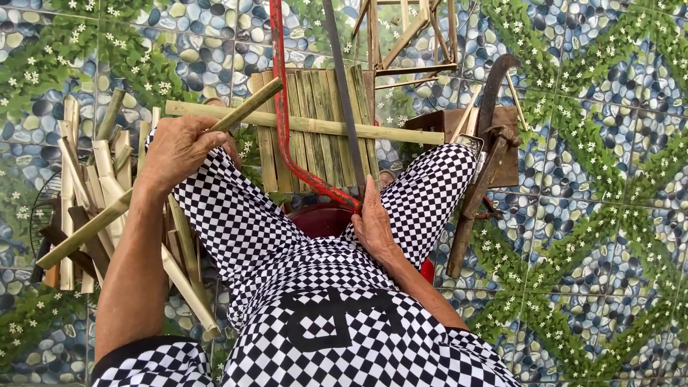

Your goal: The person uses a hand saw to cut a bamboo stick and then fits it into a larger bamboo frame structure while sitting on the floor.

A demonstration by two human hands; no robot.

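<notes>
My left hand [179,147] is closed around a long split bamboo stick [86,231] that slants from lower left up to the upper middle. My right hand [374,222] grips the near end of a red-framed hacksaw [281,93], whose grey blade [344,86] runs away from me. A second long bamboo stick [315,126] lies crosswise under the saw, on a flat panel of bamboo slats [315,154]. I sit in black-and-white checked clothes, knees apart.
A heap of cut bamboo pieces [93,186] lies at my left. A curved knife with a wooden handle [476,193] rests on a brown wooden block [459,125] at the right. A small bamboo frame [408,36] stands ahead. The floor is patterned pebble-and-leaf tile.
</notes>
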